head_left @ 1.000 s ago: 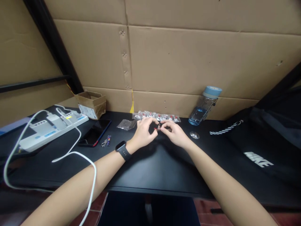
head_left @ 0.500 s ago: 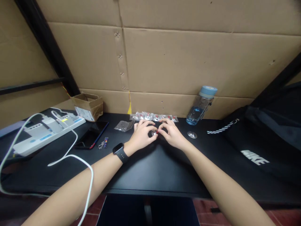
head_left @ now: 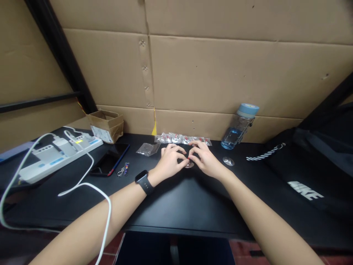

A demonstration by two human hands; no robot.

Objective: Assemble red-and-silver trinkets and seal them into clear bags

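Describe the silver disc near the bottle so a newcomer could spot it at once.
On the black desk, find the bottle by the cardboard wall. Just in front of it, to the right of the right hand, the disc lies flat. Unlike the other disc, between the left hand and the right, it lies apart from any hand.

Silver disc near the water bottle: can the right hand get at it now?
Likely yes: the silver disc lies uncovered beside the right hand, nothing standing between, though that hand is busy at a second disc.
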